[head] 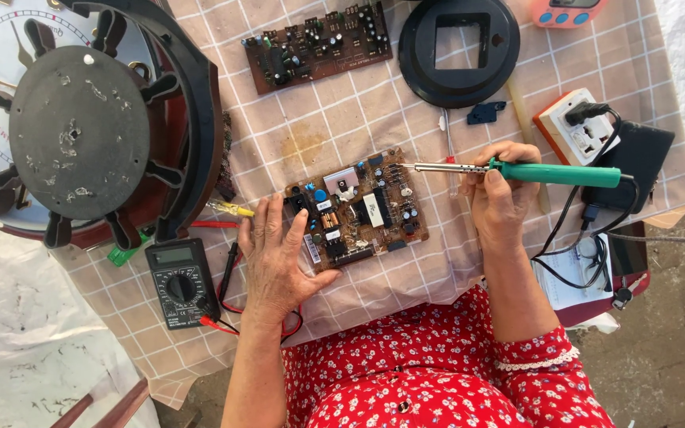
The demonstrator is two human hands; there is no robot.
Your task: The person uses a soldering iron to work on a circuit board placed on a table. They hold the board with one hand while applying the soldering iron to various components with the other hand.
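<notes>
While the circuit board (357, 208) lies flat on the checked cloth (406, 119), the left hand (277, 257) presses its near-left edge, fingers spread, and the right hand (501, 190) grips a green soldering iron (552, 173) (tip at the board's far edge); a multimeter (181, 283) sits left.

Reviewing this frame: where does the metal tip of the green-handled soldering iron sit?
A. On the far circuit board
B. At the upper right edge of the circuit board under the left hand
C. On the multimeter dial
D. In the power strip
B: the right hand holds the soldering iron with its tip at the upper right edge of the near circuit board, which the left hand steadies.
</notes>
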